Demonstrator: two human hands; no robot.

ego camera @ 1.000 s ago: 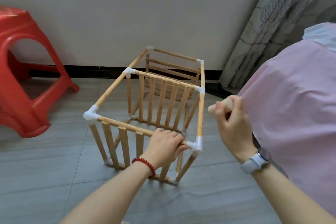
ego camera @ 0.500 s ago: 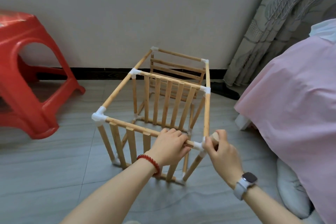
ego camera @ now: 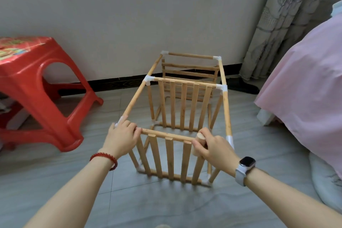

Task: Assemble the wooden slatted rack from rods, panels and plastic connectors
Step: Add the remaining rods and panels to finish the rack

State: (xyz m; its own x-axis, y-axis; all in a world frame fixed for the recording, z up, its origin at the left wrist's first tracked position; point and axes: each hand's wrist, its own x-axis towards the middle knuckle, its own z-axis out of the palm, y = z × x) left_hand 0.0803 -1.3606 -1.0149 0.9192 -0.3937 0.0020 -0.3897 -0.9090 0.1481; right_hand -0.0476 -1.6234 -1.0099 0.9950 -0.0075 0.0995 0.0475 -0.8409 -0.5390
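Centrally on the grey tiled floor (ego camera: pixel 55 181), standing upright: pale wooden slatted rack (ego camera: pixel 185 102) of round rods, flat slat panels and white plastic corner connectors (ego camera: pixel 149 80). Near the white wall (ego camera: pixel 129 15), between the glossy red plastic stool (ego camera: pixel 37 87) to the left and the pink cloth-draped bed (ego camera: pixel 305 89) to the right. Grey patterned curtain (ego camera: pixel 277 24) hanging behind the bed.

Seen from the head camera, looking down over both forearms. Left hand (ego camera: pixel 121 138), with a red bead bracelet (ego camera: pixel 103 158) on its wrist, clenched round the near left top corner of the rack, fingers wrapped over the front top rod (ego camera: pixel 166 134) where it meets the left side rod (ego camera: pixel 140 90); corner connector there mostly hidden under the hand. Right hand (ego camera: pixel 212 147), with a dark-faced watch on a pale grey band (ego camera: pixel 244 168), grasping a short thick wooden cylinder (ego camera: pixel 199 143), held roughly upright and just beside the right end of the front top rod. Contact between cylinder and rod hard to judge. Near right corner connector (ego camera: pixel 230 139) visible just beyond the right hand's knuckles. Three slatted panels upright inside the frame: near, middle and far.
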